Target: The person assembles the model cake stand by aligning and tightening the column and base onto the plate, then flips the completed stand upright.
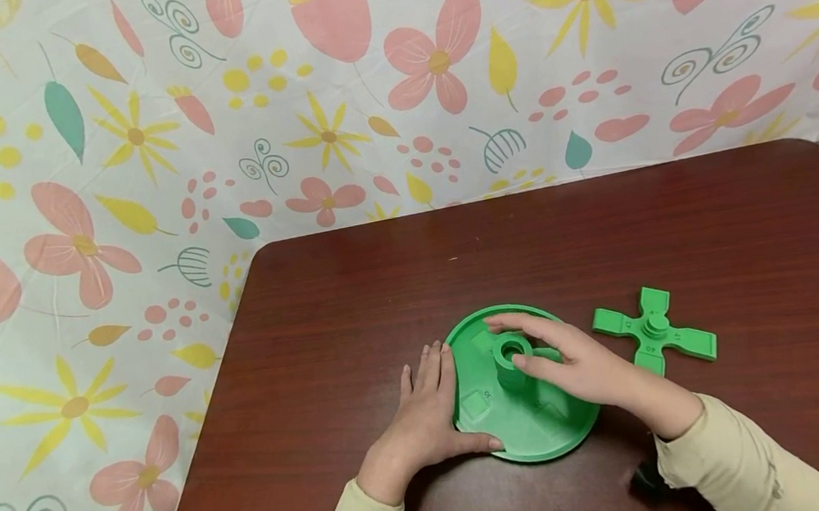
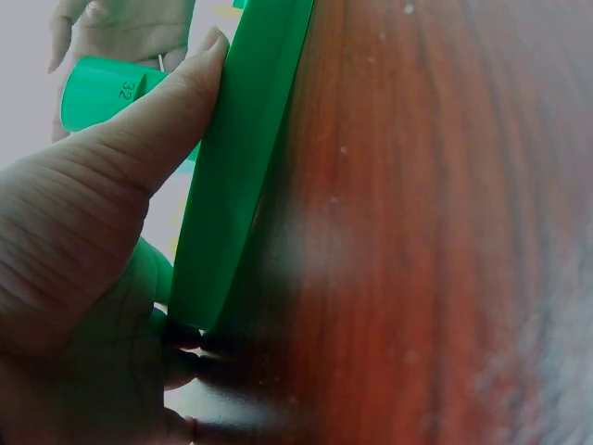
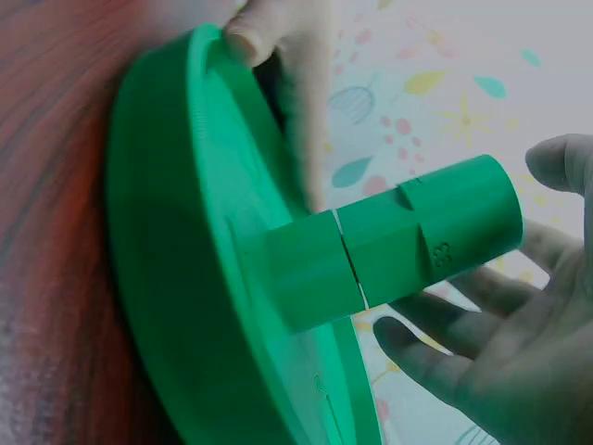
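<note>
A round green plastic tray with a raised rim lies on the table. From its middle rises a green tube, marked with small numbers; a seam crosses it in the right wrist view. My left hand rests along the tray's left side with its fingers straight, and the thumb lies over the front rim. Around the tube my right hand is spread, thumb and fingers apart. A gap shows between its thumb and the tube's end in the right wrist view. The right hand hides part of the tray's right side.
To the right of the tray lies a green cross-shaped piece with a round knob at its centre, partly behind the right wrist. The dark wooden table ends at a flower-patterned cloth at the back and left.
</note>
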The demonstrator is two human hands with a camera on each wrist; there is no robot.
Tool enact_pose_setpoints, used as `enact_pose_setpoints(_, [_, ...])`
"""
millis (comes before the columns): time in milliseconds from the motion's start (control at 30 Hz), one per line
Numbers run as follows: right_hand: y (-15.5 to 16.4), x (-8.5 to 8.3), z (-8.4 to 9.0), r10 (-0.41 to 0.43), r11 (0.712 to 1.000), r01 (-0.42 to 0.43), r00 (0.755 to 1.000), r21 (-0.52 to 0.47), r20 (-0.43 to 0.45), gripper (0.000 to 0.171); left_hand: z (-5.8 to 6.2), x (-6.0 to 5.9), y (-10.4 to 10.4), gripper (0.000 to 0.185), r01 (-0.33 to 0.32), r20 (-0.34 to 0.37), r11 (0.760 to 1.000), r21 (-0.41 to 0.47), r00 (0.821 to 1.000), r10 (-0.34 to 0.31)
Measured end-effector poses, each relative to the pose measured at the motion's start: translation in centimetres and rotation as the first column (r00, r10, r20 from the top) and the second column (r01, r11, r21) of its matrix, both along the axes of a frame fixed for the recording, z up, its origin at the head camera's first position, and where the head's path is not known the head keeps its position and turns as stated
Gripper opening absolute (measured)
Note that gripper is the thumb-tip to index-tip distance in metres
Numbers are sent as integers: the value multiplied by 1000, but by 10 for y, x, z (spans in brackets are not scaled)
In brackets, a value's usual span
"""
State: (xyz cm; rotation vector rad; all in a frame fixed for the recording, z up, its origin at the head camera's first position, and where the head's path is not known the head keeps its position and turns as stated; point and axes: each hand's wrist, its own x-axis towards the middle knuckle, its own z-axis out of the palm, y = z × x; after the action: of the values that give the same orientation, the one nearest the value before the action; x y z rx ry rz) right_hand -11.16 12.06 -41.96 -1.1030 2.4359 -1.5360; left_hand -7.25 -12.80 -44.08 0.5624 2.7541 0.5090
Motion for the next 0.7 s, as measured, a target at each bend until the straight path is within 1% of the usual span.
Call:
enact_pose_setpoints(67, [1,-2,1,41,999,-41,999,-8,35,47,0,0,0,134,0,3,1000,-2,1000,0])
enact_pose_setpoints(133, [1,-2,1,61,998,-61,996,-6,67,44,0,0,0,134,1,1,1000,-2,1000,-1])
enact_pose_setpoints(233, [2,-3,-2,48,999,-50,994,21,93,40,-1,0,0,135,2,-6,1000,-4,1000,-2])
enact_pose_setpoints(333, [3,-3,-5,19,999,-22,996,37,89,37,-1,0,0,135,0,-5,1000,-1,1000,0])
enact_pose_setpoints(533, [3,-1,-9,-56,997,55,998,58,11,38,-1,0,-1,134,1,5,1000,3,1000,-1])
enact_pose_setpoints(700, [0,2,-9,-127,987,132,990,87,-68,39,-1,0,-1,134,1,1,1000,0,1000,-1])
